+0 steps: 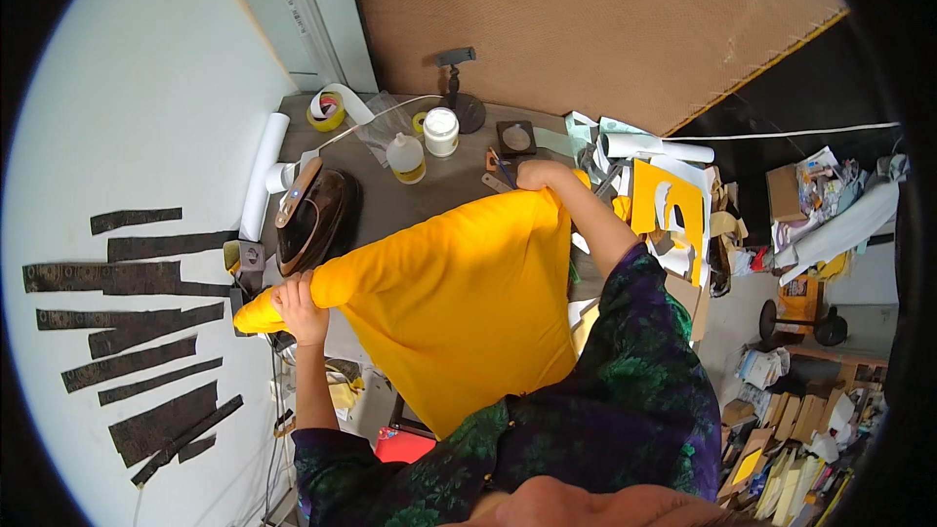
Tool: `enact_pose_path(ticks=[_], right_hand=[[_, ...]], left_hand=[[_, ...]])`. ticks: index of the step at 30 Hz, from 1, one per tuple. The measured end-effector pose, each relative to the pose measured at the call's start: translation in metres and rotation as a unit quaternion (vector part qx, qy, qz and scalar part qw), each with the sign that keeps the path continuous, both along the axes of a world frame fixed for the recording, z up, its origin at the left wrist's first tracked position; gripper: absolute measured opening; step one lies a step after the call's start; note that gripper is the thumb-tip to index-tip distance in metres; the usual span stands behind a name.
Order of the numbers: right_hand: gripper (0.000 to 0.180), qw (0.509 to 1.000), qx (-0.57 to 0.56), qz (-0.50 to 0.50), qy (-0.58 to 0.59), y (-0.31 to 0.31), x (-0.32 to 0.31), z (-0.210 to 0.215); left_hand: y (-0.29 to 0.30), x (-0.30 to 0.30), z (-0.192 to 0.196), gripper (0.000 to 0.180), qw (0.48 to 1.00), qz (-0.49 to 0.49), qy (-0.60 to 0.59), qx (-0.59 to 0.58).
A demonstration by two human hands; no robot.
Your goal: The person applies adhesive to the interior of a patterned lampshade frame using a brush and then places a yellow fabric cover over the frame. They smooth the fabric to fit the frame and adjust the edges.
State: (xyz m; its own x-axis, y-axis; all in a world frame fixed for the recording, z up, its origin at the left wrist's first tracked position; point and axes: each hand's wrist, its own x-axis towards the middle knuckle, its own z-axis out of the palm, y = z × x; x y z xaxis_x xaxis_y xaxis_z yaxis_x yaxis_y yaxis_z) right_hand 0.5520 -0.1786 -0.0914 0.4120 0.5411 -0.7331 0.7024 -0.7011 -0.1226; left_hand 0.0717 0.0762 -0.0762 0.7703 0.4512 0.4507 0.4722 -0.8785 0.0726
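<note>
A large yellow cloth (459,293) stretches between my two hands, over the front of the grey table (390,210). My left hand (301,310) is closed round its bunched left end, close to the table's left side. At the upper right corner of the cloth, my right hand (547,176) grips the edge with curled fingers. The lower part of the cloth hangs toward my body and covers much of the table's front. Just beyond my left hand stands a dark iron (317,215) with a brown handle.
Farther back are a bottle (405,158), a white jar (441,132), a black stand (468,112) and a tape roll (326,110). A white roll (262,181) lies along the left wall. Cut yellow sheets (688,220) and scraps cover the right side. Stacked boxes (795,420) stand lower right.
</note>
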Motion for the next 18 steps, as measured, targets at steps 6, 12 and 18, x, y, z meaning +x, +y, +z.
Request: enact_pose_path(ticks=[6, 12, 18], right_hand=[[0.038, 0.999, 0.024, 0.003, 0.032, -0.039, 0.040, -0.012], [0.035, 0.991, 0.005, -0.114, -0.068, -0.141, 0.105, -0.106], [0.096, 0.936, 0.234, -0.258, 0.057, -0.086, 0.057, -0.075]], left_hand=[[-0.013, 0.003, 0.017, 0.045, 0.999, -0.037, -0.002, -0.002], [-0.010, 0.015, -0.002, 0.038, 0.999, -0.043, -0.018, 0.018], [-0.011, -0.005, -0.002, 0.037, 0.996, -0.011, -0.028, 0.081]])
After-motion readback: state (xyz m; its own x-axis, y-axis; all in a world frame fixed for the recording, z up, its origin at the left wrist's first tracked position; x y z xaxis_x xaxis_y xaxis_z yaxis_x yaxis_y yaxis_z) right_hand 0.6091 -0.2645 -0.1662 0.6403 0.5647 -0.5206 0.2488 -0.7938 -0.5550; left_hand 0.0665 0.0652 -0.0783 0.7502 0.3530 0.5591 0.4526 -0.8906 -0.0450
